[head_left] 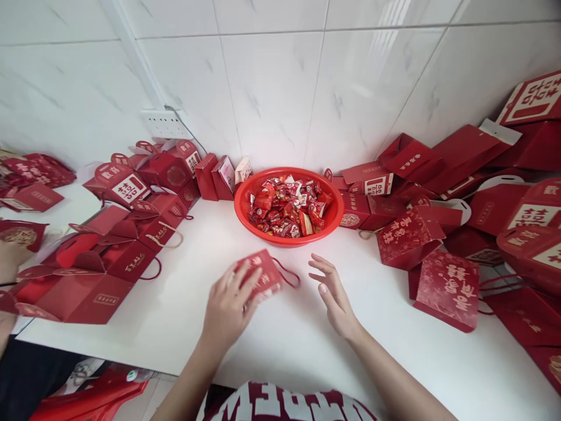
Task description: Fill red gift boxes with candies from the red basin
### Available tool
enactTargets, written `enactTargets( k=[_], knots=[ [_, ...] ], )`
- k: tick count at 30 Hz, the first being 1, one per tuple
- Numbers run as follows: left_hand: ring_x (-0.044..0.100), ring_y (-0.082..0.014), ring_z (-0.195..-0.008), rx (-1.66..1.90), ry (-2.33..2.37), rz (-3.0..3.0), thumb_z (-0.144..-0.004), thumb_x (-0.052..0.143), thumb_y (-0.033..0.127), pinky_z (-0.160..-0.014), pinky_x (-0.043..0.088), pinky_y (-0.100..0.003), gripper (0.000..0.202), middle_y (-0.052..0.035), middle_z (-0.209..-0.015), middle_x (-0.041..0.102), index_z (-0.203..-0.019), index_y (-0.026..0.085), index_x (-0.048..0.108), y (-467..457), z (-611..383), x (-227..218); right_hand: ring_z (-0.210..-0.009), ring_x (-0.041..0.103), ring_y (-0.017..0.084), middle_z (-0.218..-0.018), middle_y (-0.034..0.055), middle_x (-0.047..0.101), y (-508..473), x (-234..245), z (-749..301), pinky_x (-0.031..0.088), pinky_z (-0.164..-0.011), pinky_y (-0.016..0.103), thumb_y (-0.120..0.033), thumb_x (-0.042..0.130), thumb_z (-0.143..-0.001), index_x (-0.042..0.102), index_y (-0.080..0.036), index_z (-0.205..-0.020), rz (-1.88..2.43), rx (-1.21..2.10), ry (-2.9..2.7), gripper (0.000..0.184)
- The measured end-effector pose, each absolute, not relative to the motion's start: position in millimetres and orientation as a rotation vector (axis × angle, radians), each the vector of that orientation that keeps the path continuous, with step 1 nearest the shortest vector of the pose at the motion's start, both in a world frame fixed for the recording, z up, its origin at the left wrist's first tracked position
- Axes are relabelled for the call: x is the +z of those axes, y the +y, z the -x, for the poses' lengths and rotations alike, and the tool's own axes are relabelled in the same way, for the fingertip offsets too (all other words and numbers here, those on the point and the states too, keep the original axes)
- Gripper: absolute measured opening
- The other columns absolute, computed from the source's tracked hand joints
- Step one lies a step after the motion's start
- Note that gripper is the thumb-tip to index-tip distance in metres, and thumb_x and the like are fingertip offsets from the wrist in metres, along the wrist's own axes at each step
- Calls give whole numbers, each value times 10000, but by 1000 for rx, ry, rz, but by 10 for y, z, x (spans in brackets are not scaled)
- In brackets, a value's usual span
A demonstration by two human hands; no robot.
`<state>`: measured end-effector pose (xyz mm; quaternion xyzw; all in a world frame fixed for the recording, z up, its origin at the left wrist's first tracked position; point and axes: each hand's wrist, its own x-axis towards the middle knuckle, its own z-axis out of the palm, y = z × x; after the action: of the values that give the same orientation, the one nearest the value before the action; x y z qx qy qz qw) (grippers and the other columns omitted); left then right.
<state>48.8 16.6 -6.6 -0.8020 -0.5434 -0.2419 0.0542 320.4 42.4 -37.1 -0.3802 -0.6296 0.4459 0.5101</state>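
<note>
Under the spread fingers of my left hand [232, 301] is a small red gift box [266, 275] with pale lettering and a dark red cord handle [289, 273] on its right side. The hand grips the box from above, thumb side toward the right. To the right of the cord, my right hand [332, 295] hovers with its fingers apart and holds nothing. Beyond both hands stands a red plastic basket [245, 225] filled with wrapped sweets [287, 210].
Red gift boxes [94, 292] are clustered on the left and more boxes [449, 286] are piled on the right. Small boxes [219, 178] stand by the tiled wall [272, 88]. Another person's hand [11, 260] shows at the far left. The white table [184, 333] ends near my body.
</note>
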Motion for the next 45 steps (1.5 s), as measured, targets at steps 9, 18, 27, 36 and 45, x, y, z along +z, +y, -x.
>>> enactTargets(
  k=[9,18,27,36,45],
  knots=[
    [342,-358,-1463,-974,-2114,2180,-951,533,458,-1187,339,-542,491,-104,-1623,252,-1402,265,560,709,574,-53,-1290,489,275,-1426,109,445,456,-480,-3206,466,-1024,509,-451,435,-1017,405,-323,-1416,1040,1122,-1536,421],
    [141,-398,-1529,-647,-2119,2334,-920,528,576,-1198,286,-586,528,-23,-1673,95,-1390,338,568,966,1166,65,-1189,564,238,-1276,86,560,477,-532,-3209,481,-972,424,-456,445,-1017,391,-322,-1396,1152,1179,-1581,406],
    [389,-349,-1409,-698,-1820,2460,-940,555,430,-1177,357,-544,578,-98,-1505,297,-1496,359,413,1058,1221,-78,-1107,624,210,-1363,83,510,499,-552,-3172,523,-904,373,-426,450,-1016,407,-322,-1362,1162,1133,-1625,363],
    [438,-361,-1387,-701,-1779,2287,-903,610,446,-1088,459,-513,681,-116,-1535,352,-1522,328,351,992,1120,-203,-1078,636,184,-1387,67,501,510,-580,-3179,537,-899,355,-395,457,-1016,400,-333,-1348,1158,1112,-1656,342],
    [509,-278,-1350,-858,-1617,2346,-922,605,340,-1170,394,-471,486,-25,-1486,508,-1401,351,526,1003,1031,17,-1065,648,200,-1378,87,521,513,-589,-3172,554,-894,379,-394,448,-1014,411,-312,-1356,1162,1072,-1696,353]
  ],
)
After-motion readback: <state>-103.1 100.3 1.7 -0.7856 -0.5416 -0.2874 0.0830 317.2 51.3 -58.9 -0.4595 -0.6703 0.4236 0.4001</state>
